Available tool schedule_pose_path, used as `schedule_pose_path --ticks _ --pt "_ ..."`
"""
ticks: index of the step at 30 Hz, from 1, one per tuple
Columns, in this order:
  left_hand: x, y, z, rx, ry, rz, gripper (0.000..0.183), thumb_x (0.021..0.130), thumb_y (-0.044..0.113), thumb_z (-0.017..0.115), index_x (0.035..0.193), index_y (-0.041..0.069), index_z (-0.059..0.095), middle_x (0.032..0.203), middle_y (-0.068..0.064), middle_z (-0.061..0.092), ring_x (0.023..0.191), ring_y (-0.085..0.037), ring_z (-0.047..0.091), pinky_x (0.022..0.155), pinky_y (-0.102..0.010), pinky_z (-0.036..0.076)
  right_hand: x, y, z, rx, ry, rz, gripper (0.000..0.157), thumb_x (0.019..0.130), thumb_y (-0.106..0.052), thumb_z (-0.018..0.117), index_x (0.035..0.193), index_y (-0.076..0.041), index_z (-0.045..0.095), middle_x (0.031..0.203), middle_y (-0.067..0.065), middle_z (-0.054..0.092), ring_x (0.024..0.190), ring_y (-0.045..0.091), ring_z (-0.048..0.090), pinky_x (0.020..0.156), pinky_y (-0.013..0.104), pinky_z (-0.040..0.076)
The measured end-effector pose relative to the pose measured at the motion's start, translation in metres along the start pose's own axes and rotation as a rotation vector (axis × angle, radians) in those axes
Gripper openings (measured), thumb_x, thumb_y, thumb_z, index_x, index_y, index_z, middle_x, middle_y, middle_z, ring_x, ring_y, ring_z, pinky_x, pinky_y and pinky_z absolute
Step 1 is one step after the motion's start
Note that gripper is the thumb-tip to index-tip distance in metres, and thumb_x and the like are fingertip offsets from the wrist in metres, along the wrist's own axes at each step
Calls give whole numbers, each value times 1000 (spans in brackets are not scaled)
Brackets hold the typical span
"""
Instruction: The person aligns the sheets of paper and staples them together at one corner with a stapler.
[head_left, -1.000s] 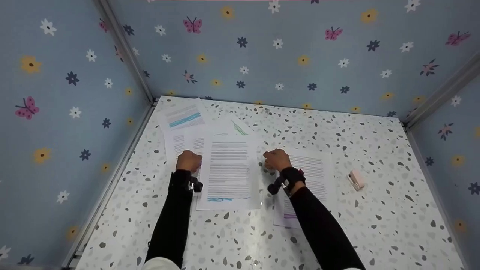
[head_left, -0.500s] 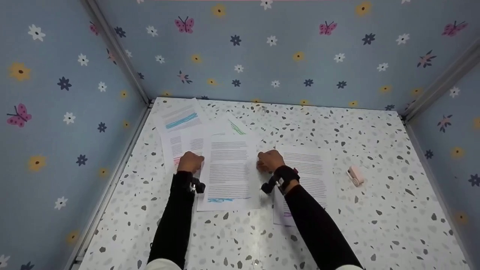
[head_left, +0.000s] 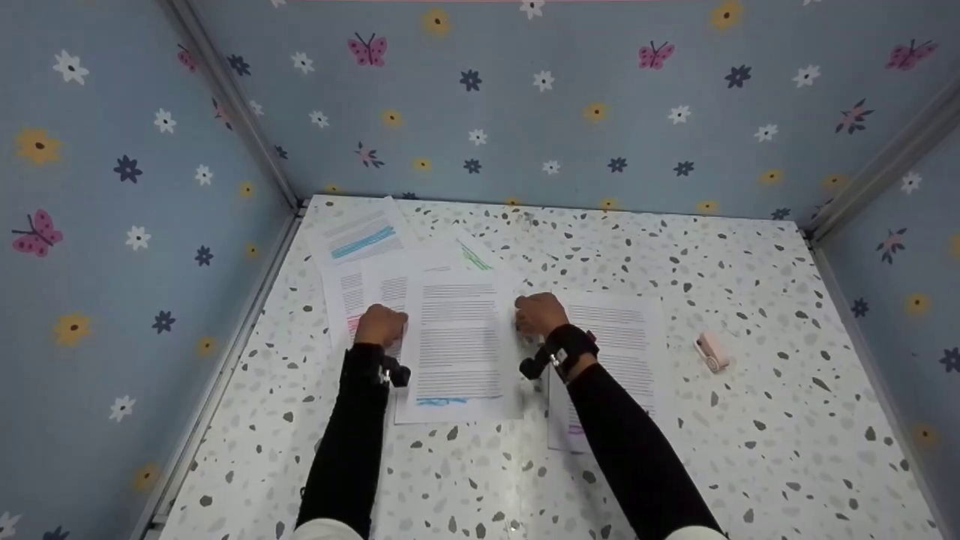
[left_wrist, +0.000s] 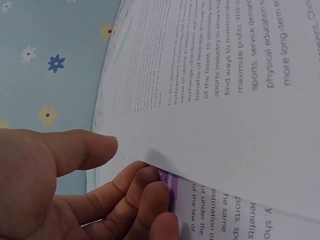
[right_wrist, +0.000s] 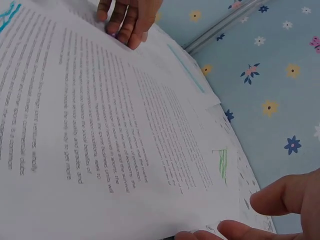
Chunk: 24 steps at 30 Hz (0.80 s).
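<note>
A printed sheet of paper (head_left: 457,345) with blue highlighter strokes near its bottom lies between my hands. My left hand (head_left: 382,325) is at its left edge; in the left wrist view the fingertips (left_wrist: 155,192) meet the edge from below, the thumb apart from them. Under that edge another sheet (left_wrist: 215,200) with a purple mark shows. My right hand (head_left: 540,315) is at the right edge. In the right wrist view its fingertips (right_wrist: 235,227) touch the paper's edge, with a gap up to the thumb. Neither hand pinches the paper.
More printed sheets (head_left: 364,232), marked in blue, pink and green, overlap at the back left. Another sheet (head_left: 615,337) with purple marking lies partly under my right forearm. A pink stapler-like object (head_left: 712,352) sits at the right on the speckled table (head_left: 787,420). Patterned walls (head_left: 510,112) enclose it.
My right hand has moved left, from beside the right-hand sheet to the middle sheet's right edge. The left hand has barely shifted. The view has turned slightly.
</note>
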<state>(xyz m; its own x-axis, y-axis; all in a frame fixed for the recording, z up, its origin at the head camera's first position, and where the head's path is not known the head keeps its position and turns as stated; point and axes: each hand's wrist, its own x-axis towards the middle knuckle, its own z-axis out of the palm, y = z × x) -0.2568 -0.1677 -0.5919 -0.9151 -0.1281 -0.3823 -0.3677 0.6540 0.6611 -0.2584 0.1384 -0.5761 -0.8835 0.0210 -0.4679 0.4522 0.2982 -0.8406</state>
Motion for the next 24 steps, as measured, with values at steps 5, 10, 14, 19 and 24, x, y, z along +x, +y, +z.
schedule_pose_path --ticks 5,10,14,19,24 --pt "-1 -1 0 -25 -12 -12 37 95 18 53 61 8 58 53 1 49 51 -15 47 54 -30 41 4 -1 2 125 -7 80 44 100 -19 58 133 10 57 124 24 65 107 31 66 91 38 54" --pt "-7 0 -2 -53 10 13 30 97 20 55 75 2 64 62 -2 55 58 -17 52 60 -32 45 10 0 3 221 3 131 38 99 -15 58 129 9 57 117 20 64 93 25 63 82 34 53" --pt "-11 3 -4 -84 -16 11 30 101 24 56 109 -3 65 92 -11 64 77 -22 59 76 -38 50 11 1 4 249 -16 129 22 98 -12 59 112 5 61 98 14 64 77 21 59 70 32 49" --pt "-9 5 -4 -79 -41 3 29 100 23 57 110 -4 61 93 -10 58 79 -22 55 74 -36 46 7 3 6 202 -102 51 18 98 -11 59 83 -2 57 70 7 52 59 19 46 58 33 37" --pt "-7 4 -2 -62 -62 8 33 99 21 60 113 -9 58 99 -16 57 83 -24 52 76 -37 44 1 7 9 -12 -89 -86 20 98 -14 63 96 4 71 64 6 56 55 17 49 53 30 39"
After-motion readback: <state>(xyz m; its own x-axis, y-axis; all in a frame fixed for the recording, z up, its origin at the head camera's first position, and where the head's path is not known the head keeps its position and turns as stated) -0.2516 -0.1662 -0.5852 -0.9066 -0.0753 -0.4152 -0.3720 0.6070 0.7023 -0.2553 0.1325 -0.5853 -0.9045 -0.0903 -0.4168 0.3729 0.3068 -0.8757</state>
